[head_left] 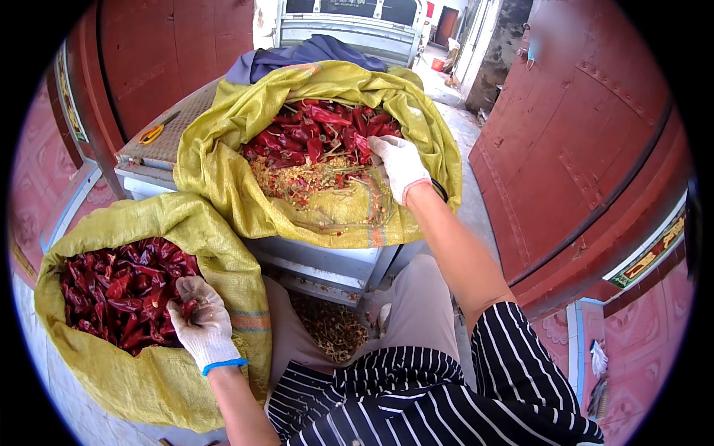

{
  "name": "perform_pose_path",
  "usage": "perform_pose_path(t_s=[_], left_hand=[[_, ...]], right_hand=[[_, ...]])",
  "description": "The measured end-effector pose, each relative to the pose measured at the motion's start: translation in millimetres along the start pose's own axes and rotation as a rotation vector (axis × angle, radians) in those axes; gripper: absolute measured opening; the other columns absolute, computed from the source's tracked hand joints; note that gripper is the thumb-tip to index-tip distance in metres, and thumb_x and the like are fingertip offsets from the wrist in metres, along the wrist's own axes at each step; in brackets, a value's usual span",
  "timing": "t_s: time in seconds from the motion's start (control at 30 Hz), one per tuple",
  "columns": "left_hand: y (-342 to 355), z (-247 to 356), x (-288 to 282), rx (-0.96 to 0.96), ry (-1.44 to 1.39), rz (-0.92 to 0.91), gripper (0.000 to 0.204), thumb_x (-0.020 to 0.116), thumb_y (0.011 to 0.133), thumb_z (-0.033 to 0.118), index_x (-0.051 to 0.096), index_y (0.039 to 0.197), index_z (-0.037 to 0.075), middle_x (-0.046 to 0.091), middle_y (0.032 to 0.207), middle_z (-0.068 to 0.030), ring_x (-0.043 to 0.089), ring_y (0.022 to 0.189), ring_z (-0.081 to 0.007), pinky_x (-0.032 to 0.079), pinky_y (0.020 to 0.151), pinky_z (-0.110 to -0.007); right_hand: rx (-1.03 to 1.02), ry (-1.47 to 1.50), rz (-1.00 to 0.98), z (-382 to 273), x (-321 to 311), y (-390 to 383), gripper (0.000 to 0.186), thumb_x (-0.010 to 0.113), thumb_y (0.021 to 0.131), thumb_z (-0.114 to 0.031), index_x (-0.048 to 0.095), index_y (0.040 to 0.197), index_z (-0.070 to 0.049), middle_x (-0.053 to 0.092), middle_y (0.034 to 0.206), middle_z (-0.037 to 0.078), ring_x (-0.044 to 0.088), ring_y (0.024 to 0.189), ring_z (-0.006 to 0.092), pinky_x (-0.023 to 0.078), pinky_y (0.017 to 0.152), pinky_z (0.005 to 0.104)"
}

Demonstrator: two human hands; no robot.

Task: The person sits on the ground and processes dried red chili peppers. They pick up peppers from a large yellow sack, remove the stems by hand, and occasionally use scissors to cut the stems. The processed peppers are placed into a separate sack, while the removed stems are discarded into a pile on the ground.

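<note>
Two yellow woven sacks hold dried red chili peppers. The far sack (201, 160) lies rolled open on a raised metal bed, with chilies (297, 134) heaped at its back and pale seeds (309, 178) with stem bits in front. At its right side my right hand (399, 162), in a white glove, pinches a red chili (363, 146). The near-left sack (149, 386) is full of darker chilies (123, 293). Over its right edge my left hand (202, 323), in a soiled white glove with a blue cuff, has its fingers curled around a chili (189, 306), partly hidden.
Orange-handled scissors (151, 134) lie on the bed's left corner. Dark blue cloth (305, 56) is bunched behind the far sack. Stems and scraps (327, 323) lie below, between my knees. Red metal doors (573, 141) stand on both sides. A white glove (599, 358) lies at far right.
</note>
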State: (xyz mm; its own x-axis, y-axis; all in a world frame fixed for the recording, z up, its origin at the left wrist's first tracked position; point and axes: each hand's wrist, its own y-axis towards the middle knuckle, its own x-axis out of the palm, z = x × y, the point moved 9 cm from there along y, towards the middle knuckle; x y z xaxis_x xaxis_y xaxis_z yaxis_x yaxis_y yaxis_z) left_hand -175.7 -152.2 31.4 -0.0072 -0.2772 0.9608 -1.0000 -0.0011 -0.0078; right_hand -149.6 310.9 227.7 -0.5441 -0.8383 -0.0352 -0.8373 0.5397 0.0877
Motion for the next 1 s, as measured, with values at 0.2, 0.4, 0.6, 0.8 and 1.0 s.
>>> perform_pose_path(t_s=[0.2, 0.4, 0.6, 0.8, 1.0], left_hand=[[-25.1, -0.8, 38.4, 0.153, 0.076, 0.033, 0.055, 0.06, 0.097, 0.038, 0.056, 0.127, -0.008, 0.067, 0.117, -0.0184, 0.063, 0.104, -0.0298, 0.054, 0.09, -0.043], [-47.3, -51.1, 1.3, -0.213, 0.29, -0.066, 0.047, 0.055, 0.101, 0.037, 0.061, 0.129, 0.0, 0.07, 0.104, -0.0056, 0.059, 0.083, -0.0148, 0.048, 0.073, -0.03], [-58.1, -89.5, -1.1, -0.343, 0.142, 0.096, 0.043, 0.055, 0.101, 0.034, 0.061, 0.129, 0.001, 0.07, 0.098, -0.0037, 0.059, 0.078, -0.0149, 0.048, 0.072, -0.033], [-73.5, -112.2, -5.0, -0.409, 0.192, 0.165, 0.036, 0.048, 0.103, 0.043, 0.067, 0.11, 0.012, 0.046, 0.076, 0.0059, 0.039, 0.063, -0.0107, 0.04, 0.064, -0.031], [-72.9, -117.2, -1.6, -0.28, 0.513, 0.154, 0.051, 0.047, 0.103, 0.052, 0.059, 0.135, 0.014, 0.065, 0.093, -0.0041, 0.045, 0.064, -0.0146, 0.039, 0.059, -0.031]], right_hand=[[-0.174, -0.004, -0.596, -38.0, 151.4, -96.3, 0.031, 0.065, 0.093, -0.03, 0.068, 0.11, -0.004, 0.066, 0.079, 0.004, 0.057, 0.058, 0.0117, 0.045, 0.052, 0.0269], [-0.585, -0.818, -0.328, -37.0, 109.7, -55.6, 0.028, 0.061, 0.089, -0.03, 0.072, 0.101, -0.007, 0.072, 0.099, 0.02, 0.068, 0.097, 0.0363, 0.053, 0.086, 0.0429], [-0.455, -1.164, 0.001, -9.3, 2.0, 23.7, 0.035, 0.063, 0.087, -0.027, 0.067, 0.115, -0.006, 0.07, 0.11, 0.022, 0.065, 0.106, 0.0395, 0.05, 0.092, 0.0474], [-0.383, -1.305, -0.074, 3.8, 13.8, 51.4, 0.035, 0.066, 0.085, -0.027, 0.07, 0.111, -0.005, 0.069, 0.109, 0.023, 0.064, 0.105, 0.0404, 0.05, 0.093, 0.0461], [-0.303, -0.614, -0.083, 2.0, -29.7, 41.4, 0.025, 0.064, 0.092, -0.011, 0.071, 0.114, -0.001, 0.074, 0.098, 0.006, 0.063, 0.078, 0.0144, 0.051, 0.073, 0.0279]])
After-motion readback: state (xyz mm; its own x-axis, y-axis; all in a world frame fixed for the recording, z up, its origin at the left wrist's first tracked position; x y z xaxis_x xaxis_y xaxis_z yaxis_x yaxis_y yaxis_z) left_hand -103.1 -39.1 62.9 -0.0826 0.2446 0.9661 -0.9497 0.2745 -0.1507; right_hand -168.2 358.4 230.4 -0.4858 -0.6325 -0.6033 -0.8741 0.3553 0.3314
